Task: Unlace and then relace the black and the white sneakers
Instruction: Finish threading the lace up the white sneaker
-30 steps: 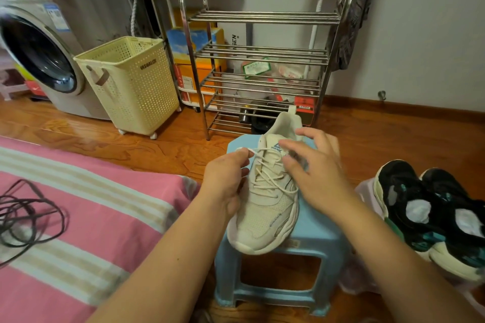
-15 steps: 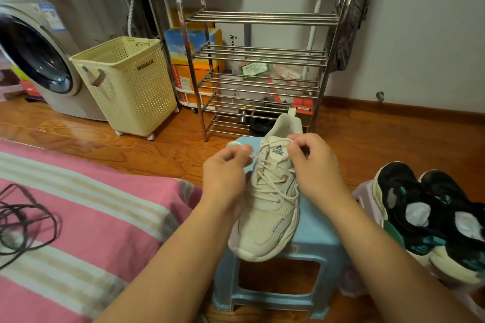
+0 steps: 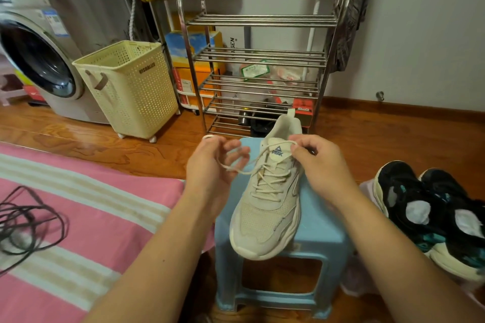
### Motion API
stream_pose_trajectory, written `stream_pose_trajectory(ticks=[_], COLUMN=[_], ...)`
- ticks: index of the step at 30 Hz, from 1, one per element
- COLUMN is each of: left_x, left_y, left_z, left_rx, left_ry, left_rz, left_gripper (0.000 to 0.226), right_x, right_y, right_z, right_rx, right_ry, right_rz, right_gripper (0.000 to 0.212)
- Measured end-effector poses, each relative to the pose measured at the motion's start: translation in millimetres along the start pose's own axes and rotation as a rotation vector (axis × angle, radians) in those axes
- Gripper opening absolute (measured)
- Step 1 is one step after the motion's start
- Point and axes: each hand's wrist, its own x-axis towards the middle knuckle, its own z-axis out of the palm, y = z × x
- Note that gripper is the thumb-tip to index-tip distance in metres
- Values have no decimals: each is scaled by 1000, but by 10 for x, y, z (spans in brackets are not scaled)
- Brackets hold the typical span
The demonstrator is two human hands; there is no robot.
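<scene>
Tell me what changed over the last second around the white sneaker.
The left hand drew its lace end out leftward, away from the white sneaker. The right hand curled in from a spread pose, pinching the lace at the tongue. Sneaker, blue stool and black sneakers stayed put.

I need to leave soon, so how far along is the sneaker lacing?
Done: the cream-white mesh sneaker on the light-blue plastic stool is laced up to its tongue. In hand: the left hand and right hand each pinch an end of the white lace. Left: the black sneakers show no laces; black laces lie on the pink striped bedspread.
</scene>
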Motion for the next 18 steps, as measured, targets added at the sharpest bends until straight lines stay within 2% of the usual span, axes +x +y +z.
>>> stream_pose_trajectory(ticks=[2, 4, 5, 7, 9, 12, 14, 16, 18], left_x=[-92, -83, -44, 70, 171, 252, 272, 287, 266], left_y=[-129, -207, -197, -111, -16, 68, 87, 87, 115], left_z=[94, 135, 127, 50, -70, -191, -230, -267, -296], left_rx=[149, 155, 128, 103, 125, 208, 265, 296, 394], left_ry=[-58, 7, 59, 134, 161, 176, 196, 190, 153], left_rz=[59, 109, 113, 95, 52, -29, -83, -122, -100], left_gripper=[21, 23, 23, 23, 20, 17, 15, 19, 28], right_x=[-4, 12, 34, 60, 83, 99, 86, 34, -36], right_y=[-87, -165, -170, -87, 74, 355, 471, 454, 361], right_z=[-29, -201, -328, -601, -839, -1066, -1122, -1107, -1030], right_rx=[451, 940, 1095, 1259, 1165, 474, 199, 191, 207], right_ry=[-69, -91, -56, 62, 223, 406, 415, 337, 230], right_rz=[128, 223, 255, 304, 373, 456, 489, 520, 469], right_gripper=[16, 7, 4, 15, 21, 12, 10, 15, 22])
